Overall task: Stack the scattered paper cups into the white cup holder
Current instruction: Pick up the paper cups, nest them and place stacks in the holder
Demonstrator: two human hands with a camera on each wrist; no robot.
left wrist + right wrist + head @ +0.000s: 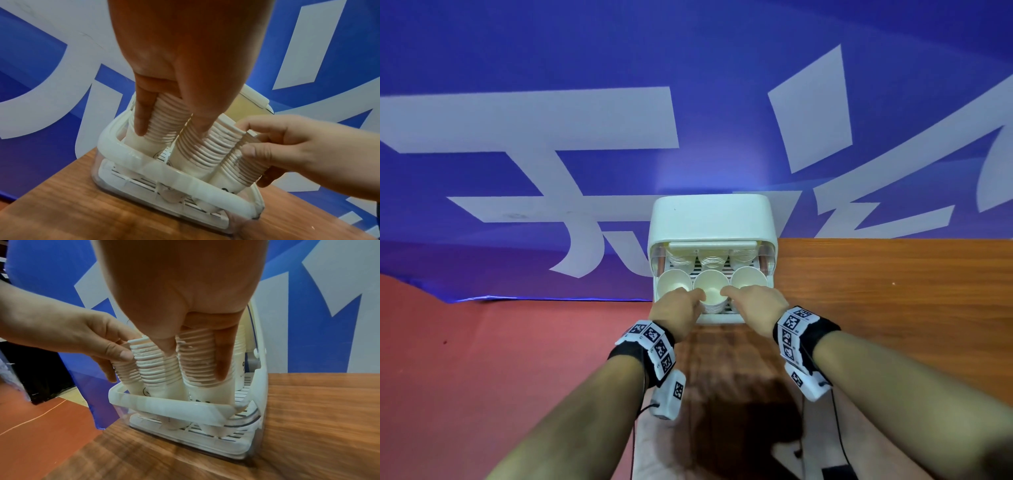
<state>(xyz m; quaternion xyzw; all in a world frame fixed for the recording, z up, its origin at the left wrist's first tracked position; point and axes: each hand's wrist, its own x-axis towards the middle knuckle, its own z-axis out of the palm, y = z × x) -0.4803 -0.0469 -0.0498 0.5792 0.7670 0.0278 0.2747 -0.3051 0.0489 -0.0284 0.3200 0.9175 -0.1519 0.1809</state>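
The white cup holder [709, 219] stands on the table's left edge against the banner, its front rim [164, 172] low and open. Three stacks of nested paper cups lean in its front row: left stack [674, 282], middle stack [711, 291], right stack [749, 279]. My left hand [688, 294] grips the left stack [164, 116] with a finger on its outer side and the thumb between it and the middle stack [205, 146]. My right hand [736, 293] grips the right stack [195, 356], thumb and finger either side of it.
More cup stacks [710, 258] stand in a back row under the holder's lid. The wooden table [893, 291] stretches right of the holder. A blue banner [722, 85] with white characters rises behind, and red floor [482, 342] lies to the left.
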